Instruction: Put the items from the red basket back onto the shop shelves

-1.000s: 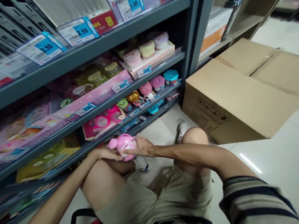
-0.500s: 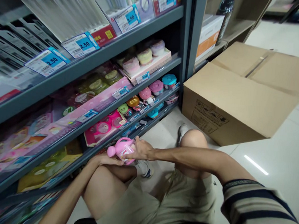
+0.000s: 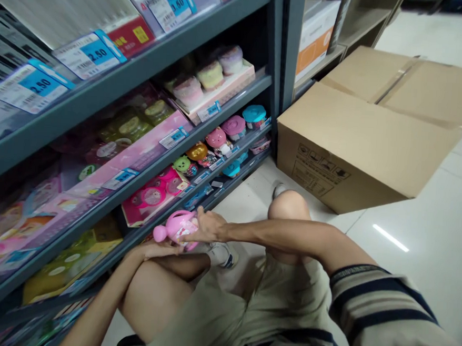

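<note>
Shelves: a grey metal shelf unit stands to the left of the pink plastic toy, with boxed toys in pink packaging on its tiers and blue-and-white price tags along its edges.

Left hand: the left hand lies just below the toy, on the side nearer the shelves, palm up, with its fingers stretched out fairly flat and touching the toy's underside.

Toy: it is held between both hands, just beside the shelf's lowest visible edge. Its long axis runs nearly level across the view, tilted slightly, with the round knob end pointing left and a little down toward the shelves.

Right hand: the right hand sits over the toy's right end, just right of the knob end, with its fingers curled in a narrow grip around the body.

Right of toy: a bare knee rises nearby, and a brown cardboard carton with open flaps sits well apart on the tiled floor.

Change: compared with the previous frame, the toy and hands sit further left in view, but the shelves and carton shifted likewise; the toy's tilt looks about the same.
</note>
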### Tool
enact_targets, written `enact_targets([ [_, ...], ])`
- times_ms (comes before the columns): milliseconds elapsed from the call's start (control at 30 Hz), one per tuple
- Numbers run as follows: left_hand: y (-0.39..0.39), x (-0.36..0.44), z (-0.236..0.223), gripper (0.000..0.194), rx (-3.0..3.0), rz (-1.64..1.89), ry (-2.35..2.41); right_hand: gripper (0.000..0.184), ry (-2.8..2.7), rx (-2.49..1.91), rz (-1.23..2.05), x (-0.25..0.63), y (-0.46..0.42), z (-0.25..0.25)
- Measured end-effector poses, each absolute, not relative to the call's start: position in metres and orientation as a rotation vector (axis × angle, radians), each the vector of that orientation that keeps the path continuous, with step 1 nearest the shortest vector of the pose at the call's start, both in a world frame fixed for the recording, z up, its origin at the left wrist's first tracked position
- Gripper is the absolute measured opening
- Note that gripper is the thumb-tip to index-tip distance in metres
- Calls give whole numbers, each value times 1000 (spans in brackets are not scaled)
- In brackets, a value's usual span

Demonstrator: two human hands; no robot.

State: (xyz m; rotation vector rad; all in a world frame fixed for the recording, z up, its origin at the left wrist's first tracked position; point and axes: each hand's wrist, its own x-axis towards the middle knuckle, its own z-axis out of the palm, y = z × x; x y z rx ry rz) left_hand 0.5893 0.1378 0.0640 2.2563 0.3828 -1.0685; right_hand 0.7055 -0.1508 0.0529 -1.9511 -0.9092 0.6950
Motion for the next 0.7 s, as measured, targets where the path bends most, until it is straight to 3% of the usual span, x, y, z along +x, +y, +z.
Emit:
enact_targets([
  [200,136,593,65,88,2255,-1148,452,99,-896,-1920,637,712,-141,50],
  [400,113,592,78,101,2097,-968,612,101,-781,-1888,676,717,-150,63],
  [467,109,592,77,98,2001,-869,589,109,-620,-1865,765,720,-154,69],
  [600,102,600,77,71,1791,-558,538,120,-380,-1721,886,724,-158,76],
  [700,93,611,85,73,1673,-377,549,115,-281,-1609,892,724,-155,77],
])
